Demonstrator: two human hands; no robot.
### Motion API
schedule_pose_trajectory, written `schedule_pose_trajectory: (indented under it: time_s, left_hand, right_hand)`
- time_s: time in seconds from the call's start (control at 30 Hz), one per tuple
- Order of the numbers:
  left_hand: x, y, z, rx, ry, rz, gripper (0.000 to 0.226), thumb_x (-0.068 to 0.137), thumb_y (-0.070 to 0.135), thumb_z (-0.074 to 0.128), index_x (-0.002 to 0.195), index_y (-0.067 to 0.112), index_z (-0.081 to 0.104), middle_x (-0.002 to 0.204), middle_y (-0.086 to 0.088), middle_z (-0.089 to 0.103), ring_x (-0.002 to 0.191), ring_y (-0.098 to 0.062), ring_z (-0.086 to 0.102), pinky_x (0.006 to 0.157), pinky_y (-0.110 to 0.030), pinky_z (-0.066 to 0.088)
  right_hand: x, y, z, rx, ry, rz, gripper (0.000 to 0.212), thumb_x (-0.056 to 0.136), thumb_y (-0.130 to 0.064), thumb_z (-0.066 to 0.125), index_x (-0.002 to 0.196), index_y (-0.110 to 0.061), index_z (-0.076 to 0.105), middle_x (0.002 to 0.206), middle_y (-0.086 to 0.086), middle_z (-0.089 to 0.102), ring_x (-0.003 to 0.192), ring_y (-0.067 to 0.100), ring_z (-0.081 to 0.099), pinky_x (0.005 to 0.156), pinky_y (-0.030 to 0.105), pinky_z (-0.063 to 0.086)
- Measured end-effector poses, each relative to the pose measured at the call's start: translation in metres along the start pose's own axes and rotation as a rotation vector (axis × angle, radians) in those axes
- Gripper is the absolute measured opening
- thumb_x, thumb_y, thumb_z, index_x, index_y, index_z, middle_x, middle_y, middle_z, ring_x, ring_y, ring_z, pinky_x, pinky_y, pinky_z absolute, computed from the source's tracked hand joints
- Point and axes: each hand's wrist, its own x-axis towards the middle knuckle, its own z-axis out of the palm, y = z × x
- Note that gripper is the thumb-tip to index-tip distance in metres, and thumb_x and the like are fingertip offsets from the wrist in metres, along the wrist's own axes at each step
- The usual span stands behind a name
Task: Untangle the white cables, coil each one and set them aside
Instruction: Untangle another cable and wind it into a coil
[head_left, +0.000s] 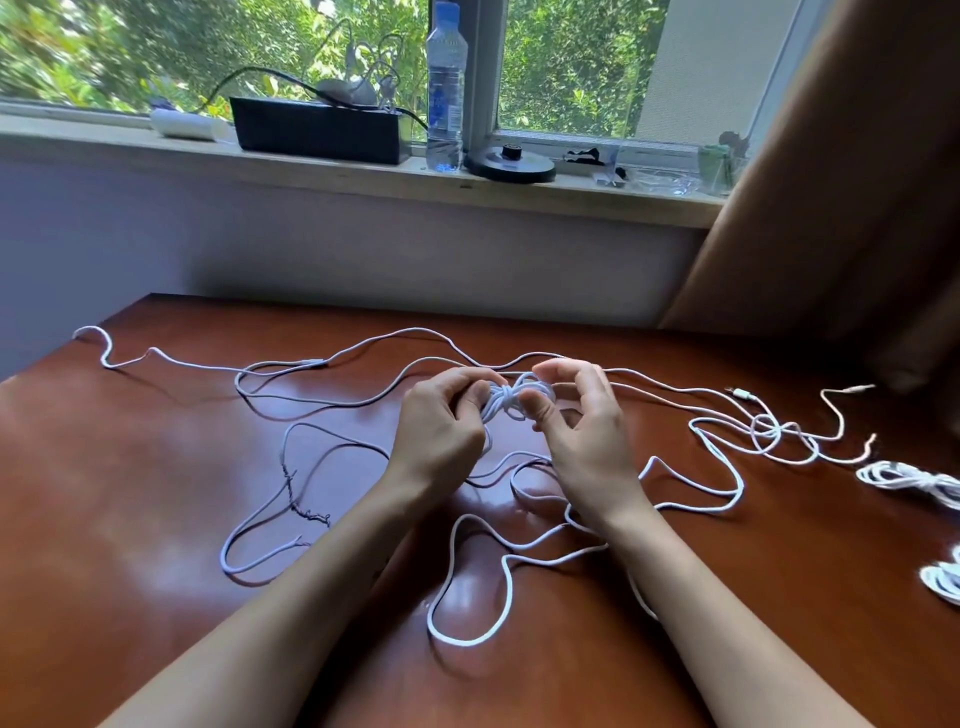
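Observation:
Several white cables (467, 597) lie tangled in loose loops across a brown wooden table (130, 493). At the table's middle a small coiled bundle (511, 400), wrapped at its waist, is held between both hands. My left hand (441, 426) grips the bundle's left side with curled fingers. My right hand (576, 415) pinches its right side with thumb and fingers. Two coiled white cables lie at the right edge, one (909, 480) farther back, one (943, 579) nearer and partly cut off. A thin cable with bare twisted wire ends (306, 512) lies at the left.
Cable plugs (748, 393) lie at the right rear of the table. On the window sill behind stand a water bottle (444, 88), a black box (319, 130) and a round black base (511, 163). A brown curtain (831, 182) hangs at the right.

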Motion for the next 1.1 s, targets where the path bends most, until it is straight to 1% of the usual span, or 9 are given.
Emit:
schedule_pose_trajectory:
  time_s: [0.07,0.13,0.3,0.43,0.53,0.73,0.9,1.0,1.1]
  left_hand:
    - [0.002,-0.001,-0.002,-0.010,-0.022,0.010,0.023,0.090,0.011,0.053,0.092,0.013,0.076,0.087,0.013,0.074,0.081,0.000,0.066,0.074,-0.010,0.046]
    - [0.002,-0.001,-0.003,-0.014,-0.030,0.020,0.024,0.090,0.011,0.052,0.093,0.011,0.076,0.087,0.011,0.074,0.081,-0.001,0.066,0.075,-0.010,0.046]
    - [0.002,-0.003,-0.003,-0.003,-0.036,0.026,0.023,0.091,0.009,0.053,0.094,0.010,0.076,0.087,0.011,0.073,0.080,0.000,0.066,0.075,-0.011,0.046]
    - [0.003,0.000,-0.004,0.013,-0.027,0.047,0.024,0.090,0.008,0.052,0.092,0.009,0.076,0.087,0.010,0.073,0.082,-0.001,0.066,0.075,-0.010,0.046]
    - [0.003,0.002,-0.003,0.028,0.011,0.068,0.026,0.087,0.011,0.050,0.091,0.010,0.076,0.088,0.010,0.074,0.085,-0.002,0.067,0.077,-0.009,0.045]
    - [0.001,0.002,-0.001,0.004,-0.041,0.032,0.026,0.087,0.014,0.051,0.091,0.011,0.076,0.086,0.011,0.074,0.080,0.002,0.066,0.074,-0.011,0.045]
    - [0.000,0.003,-0.001,-0.001,-0.034,0.002,0.024,0.087,0.014,0.051,0.087,0.016,0.075,0.084,0.010,0.074,0.078,-0.003,0.066,0.071,-0.014,0.048]
    - [0.001,0.003,-0.001,-0.022,-0.012,-0.036,0.024,0.091,0.007,0.054,0.085,0.016,0.075,0.081,0.008,0.074,0.074,-0.002,0.066,0.068,-0.013,0.048]
    - [0.002,0.001,-0.001,-0.011,-0.003,-0.058,0.025,0.086,0.017,0.052,0.084,0.015,0.077,0.078,0.009,0.074,0.071,0.002,0.063,0.067,-0.012,0.046]
  right_hand:
    - [0.000,0.000,-0.001,0.011,-0.037,0.024,0.032,0.095,-0.027,0.070,0.125,-0.027,0.058,0.120,-0.006,0.063,0.108,0.011,0.065,0.091,0.033,0.056]
    - [0.002,0.001,-0.002,0.004,-0.078,0.033,0.036,0.096,-0.028,0.068,0.130,-0.026,0.058,0.119,-0.006,0.066,0.104,0.011,0.067,0.090,0.030,0.055]
    - [0.002,-0.003,-0.001,0.012,-0.028,0.020,0.023,0.090,-0.020,0.075,0.111,-0.022,0.067,0.105,-0.004,0.069,0.085,0.013,0.068,0.072,0.028,0.056]
    - [0.003,-0.004,-0.001,0.070,-0.095,0.053,0.023,0.092,-0.020,0.074,0.110,-0.028,0.064,0.106,-0.006,0.068,0.090,0.013,0.066,0.077,0.034,0.056]
    - [0.002,-0.006,-0.002,0.077,-0.096,0.032,0.024,0.092,-0.019,0.074,0.109,-0.031,0.062,0.110,-0.001,0.066,0.095,0.012,0.066,0.081,0.028,0.053]
    - [0.002,-0.009,-0.002,0.080,-0.046,0.004,0.035,0.089,-0.009,0.075,0.110,-0.032,0.060,0.101,-0.003,0.066,0.086,0.014,0.066,0.076,0.026,0.052]
    - [0.001,-0.009,-0.003,0.019,-0.016,-0.067,0.033,0.088,-0.012,0.077,0.102,-0.038,0.062,0.098,-0.008,0.066,0.085,0.015,0.064,0.073,0.032,0.052]
    - [0.003,-0.005,-0.005,-0.106,-0.008,-0.172,0.024,0.088,-0.015,0.077,0.102,-0.031,0.066,0.100,-0.006,0.064,0.086,0.010,0.063,0.070,0.021,0.048]
    - [0.005,0.001,-0.007,-0.199,-0.074,-0.206,0.019,0.092,-0.021,0.074,0.111,-0.021,0.070,0.101,-0.004,0.065,0.091,0.004,0.062,0.072,0.011,0.043]
